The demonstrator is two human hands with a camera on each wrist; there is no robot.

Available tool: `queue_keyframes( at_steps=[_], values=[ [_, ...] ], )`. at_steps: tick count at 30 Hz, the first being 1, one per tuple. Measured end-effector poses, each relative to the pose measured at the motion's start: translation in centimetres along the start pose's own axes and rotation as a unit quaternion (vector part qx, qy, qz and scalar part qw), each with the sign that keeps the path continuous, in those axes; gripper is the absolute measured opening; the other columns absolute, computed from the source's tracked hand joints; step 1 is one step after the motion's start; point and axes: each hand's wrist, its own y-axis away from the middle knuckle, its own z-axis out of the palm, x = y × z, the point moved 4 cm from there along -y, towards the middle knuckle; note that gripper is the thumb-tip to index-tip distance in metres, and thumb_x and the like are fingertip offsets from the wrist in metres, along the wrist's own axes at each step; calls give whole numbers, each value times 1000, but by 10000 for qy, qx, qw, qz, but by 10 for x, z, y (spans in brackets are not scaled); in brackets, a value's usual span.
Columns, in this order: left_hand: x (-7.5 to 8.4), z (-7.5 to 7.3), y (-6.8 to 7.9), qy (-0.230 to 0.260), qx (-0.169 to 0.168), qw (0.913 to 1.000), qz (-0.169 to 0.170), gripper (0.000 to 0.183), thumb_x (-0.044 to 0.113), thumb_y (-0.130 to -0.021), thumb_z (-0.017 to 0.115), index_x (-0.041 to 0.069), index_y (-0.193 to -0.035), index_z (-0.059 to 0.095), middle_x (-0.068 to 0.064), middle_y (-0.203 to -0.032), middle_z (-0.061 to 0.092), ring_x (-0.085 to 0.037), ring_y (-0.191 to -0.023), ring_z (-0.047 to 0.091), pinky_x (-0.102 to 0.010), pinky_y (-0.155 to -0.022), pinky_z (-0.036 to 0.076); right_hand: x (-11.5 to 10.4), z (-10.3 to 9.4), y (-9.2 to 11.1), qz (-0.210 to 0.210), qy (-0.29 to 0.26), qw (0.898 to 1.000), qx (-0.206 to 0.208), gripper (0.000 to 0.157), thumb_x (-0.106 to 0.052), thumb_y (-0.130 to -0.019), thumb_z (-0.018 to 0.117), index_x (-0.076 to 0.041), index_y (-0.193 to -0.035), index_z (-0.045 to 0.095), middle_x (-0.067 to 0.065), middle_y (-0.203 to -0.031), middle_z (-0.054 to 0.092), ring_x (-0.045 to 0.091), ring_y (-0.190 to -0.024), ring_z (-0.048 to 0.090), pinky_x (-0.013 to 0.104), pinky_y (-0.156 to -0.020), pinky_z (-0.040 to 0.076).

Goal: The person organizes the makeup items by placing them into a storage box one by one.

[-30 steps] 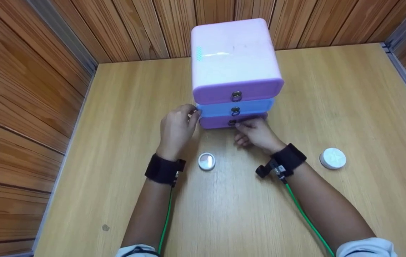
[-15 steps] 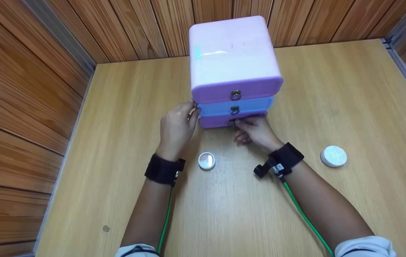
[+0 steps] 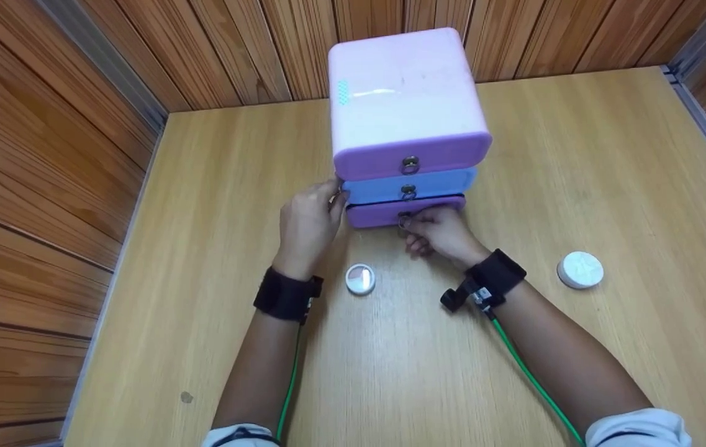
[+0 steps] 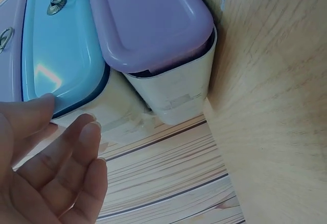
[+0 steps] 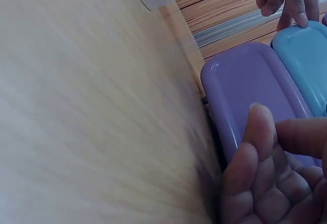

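Observation:
A small drawer cabinet [image 3: 408,93] stands at the back of the table, with a pink top and purple, blue and purple drawers. My right hand [image 3: 443,234] pinches the ring pull [image 3: 403,219] of the bottom purple drawer [image 3: 372,216]. That drawer stands slightly forward, and a gap shows behind its front [image 4: 153,20] in the left wrist view. My left hand [image 3: 308,217] holds the cabinet's left side, thumb on the corner of the blue drawer [image 4: 66,50], other fingers loosely bent beside it. In the right wrist view my fingers hide the ring.
A small round silver container [image 3: 360,279] with a shiny top lies between my forearms. Farther right is a round white container [image 3: 580,270]. Wood-panelled walls [image 3: 228,49] border the table at the back and sides. Green cables [image 3: 290,372] run along both forearms.
The bottom purple drawer has come slightly forward along with my right hand, and a dark gap now runs along its top edge. My left hand stays at the cabinet's left side.

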Motion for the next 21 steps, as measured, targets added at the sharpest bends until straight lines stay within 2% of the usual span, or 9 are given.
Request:
queue_keyframes(
  at_steps=[8, 14, 21],
  values=[
    [1, 0, 0, 27, 74, 9999, 96, 17, 21, -94, 67, 7, -101, 73, -5, -79, 70, -17, -62, 62, -34, -46, 46, 1, 4, 16, 116, 165, 9998, -9, 20, -7, -95, 60, 12, -98, 65, 15, -76, 68, 18, -58, 65, 32, -57, 58],
    [0, 0, 1, -106, 25, 9999, 29, 15, 23, -94, 67, 10, -99, 73, -4, -76, 70, -23, -64, 65, -41, -47, 48, 2, 5, 28, -24, 782, 9969, -41, 20, -10, -96, 61, 9, -94, 68, 13, -73, 68, 18, -58, 65, 35, -54, 58],
    [-1, 1, 1, -108, -60, 9999, -17, 16, 24, -94, 67, 10, -101, 73, -4, -79, 71, -23, -65, 67, -41, -47, 48, 0, 9, 45, -95, 1507, 9885, -16, 20, -13, -96, 62, 3, -86, 70, 12, -69, 68, 24, -58, 66, 37, -53, 58]
  ],
)
